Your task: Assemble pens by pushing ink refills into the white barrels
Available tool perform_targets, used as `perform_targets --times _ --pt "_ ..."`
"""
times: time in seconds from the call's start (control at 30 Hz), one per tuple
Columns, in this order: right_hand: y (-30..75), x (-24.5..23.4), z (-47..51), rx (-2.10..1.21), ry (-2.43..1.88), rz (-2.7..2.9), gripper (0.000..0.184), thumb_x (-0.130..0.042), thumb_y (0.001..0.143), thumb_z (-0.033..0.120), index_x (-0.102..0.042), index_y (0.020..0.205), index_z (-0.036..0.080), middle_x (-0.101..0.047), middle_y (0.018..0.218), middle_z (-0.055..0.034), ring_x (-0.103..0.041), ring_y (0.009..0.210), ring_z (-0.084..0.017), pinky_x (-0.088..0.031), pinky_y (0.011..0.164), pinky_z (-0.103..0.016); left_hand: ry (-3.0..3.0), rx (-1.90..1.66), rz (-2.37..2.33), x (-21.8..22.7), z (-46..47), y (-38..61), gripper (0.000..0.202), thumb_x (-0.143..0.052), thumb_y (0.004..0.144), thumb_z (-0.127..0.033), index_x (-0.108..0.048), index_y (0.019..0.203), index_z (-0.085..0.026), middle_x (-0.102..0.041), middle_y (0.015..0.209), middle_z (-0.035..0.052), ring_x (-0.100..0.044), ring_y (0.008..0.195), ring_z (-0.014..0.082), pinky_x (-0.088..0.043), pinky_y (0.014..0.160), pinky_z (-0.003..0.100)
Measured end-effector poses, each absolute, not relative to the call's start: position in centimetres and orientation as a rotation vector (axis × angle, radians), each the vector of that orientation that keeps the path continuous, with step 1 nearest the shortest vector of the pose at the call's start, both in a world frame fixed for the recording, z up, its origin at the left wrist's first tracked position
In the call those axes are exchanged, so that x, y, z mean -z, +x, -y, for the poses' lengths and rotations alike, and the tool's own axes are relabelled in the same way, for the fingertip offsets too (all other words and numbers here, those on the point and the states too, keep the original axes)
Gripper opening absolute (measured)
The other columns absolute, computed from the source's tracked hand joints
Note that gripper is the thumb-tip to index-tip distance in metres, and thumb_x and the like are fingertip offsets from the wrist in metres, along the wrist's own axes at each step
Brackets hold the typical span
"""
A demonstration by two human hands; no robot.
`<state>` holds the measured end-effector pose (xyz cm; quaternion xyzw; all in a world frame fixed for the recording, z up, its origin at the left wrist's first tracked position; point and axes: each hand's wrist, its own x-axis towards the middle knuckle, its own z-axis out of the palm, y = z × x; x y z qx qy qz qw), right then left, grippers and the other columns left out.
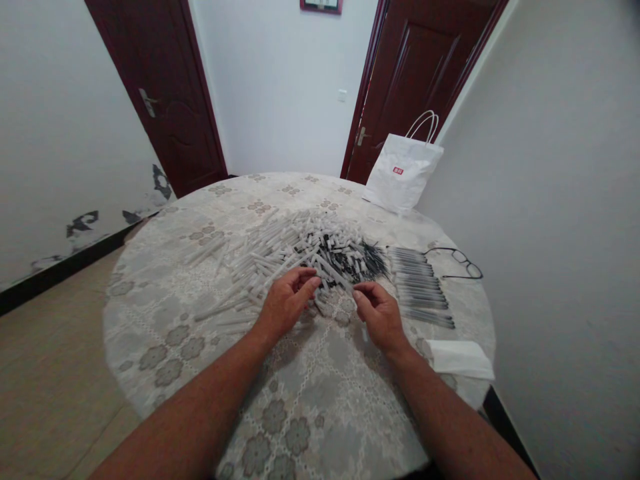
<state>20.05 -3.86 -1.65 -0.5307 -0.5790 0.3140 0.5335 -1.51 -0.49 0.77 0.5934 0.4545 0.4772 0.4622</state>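
Note:
A heap of translucent white pen barrels (260, 263) lies across the middle of the table, with short white caps (330, 230) at its far side and dark pen refills (373, 261) at its right. My left hand (290, 297) is at the heap's near edge, thumb and fingers brought together; whatever is between them I cannot make out. Between the two hands a pen barrel (336, 275) slants down toward my right hand (377, 310), whose thumb and forefinger pinch its near end. Just right of that hand, several pens with dark refills inside (423, 283) lie side by side in a row.
The round table (310, 407) has a patterned lace-like cover. A white paper bag (403, 173) stands at the back right. Black-framed glasses (457, 257) lie near the right edge, and a folded white paper (460, 359) lies closer to me. A wall runs along the right.

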Motion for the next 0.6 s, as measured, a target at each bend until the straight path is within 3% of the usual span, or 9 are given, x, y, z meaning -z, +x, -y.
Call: perform_targets --times 0.17,0.3,0.5,0.6 --pt "19.6 1.5 4.5 -0.736 -1.186 1.582 0.017 -0.063 0.09 0.035 -0.068 0.097 0.02 -0.067 0.087 -0.0023 -0.061 0.075 -0.016 -0.048 0.068 -0.026 1.32 -1.029 -0.909 -1.1 1.1 -0.6 0.035 -0.068 0.085 -0.047 -0.068 0.099 -0.015 -0.072 0.083 0.0058 -0.061 0.056 0.0137 -0.051 0.051 0.026" --pt "20.0 1.4 4.3 -0.646 -1.228 1.659 0.017 -0.059 0.093 0.033 -0.068 0.1 0.021 -0.068 0.088 -0.0028 -0.062 0.077 -0.017 -0.049 0.07 -0.027 1.229 -1.043 -0.882 -0.6 0.9 -0.4 0.036 -0.07 0.084 -0.048 -0.067 0.097 -0.015 -0.071 0.082 0.006 -0.061 0.059 0.0139 -0.051 0.05 0.025" --pt "21.8 2.3 3.0 -0.092 -1.536 1.885 0.017 -0.055 0.092 0.022 -0.068 0.103 0.018 -0.066 0.099 -0.0091 -0.061 0.092 -0.021 -0.047 0.083 -0.032 1.157 -1.133 -0.949 -0.1 0.4 -0.7 0.04 -0.069 0.083 -0.053 -0.066 0.097 -0.016 -0.07 0.082 0.005 -0.062 0.063 0.0145 -0.051 0.049 0.024" --pt "22.1 3.0 2.9 0.055 -1.697 1.947 0.015 -0.055 0.093 0.021 -0.067 0.102 0.019 -0.064 0.101 -0.0099 -0.06 0.092 -0.022 -0.046 0.08 -0.03 1.134 -1.164 -0.97 -0.3 0.4 -0.9 0.041 -0.07 0.082 -0.053 -0.066 0.098 -0.016 -0.07 0.082 0.0043 -0.062 0.062 0.014 -0.051 0.05 0.024"
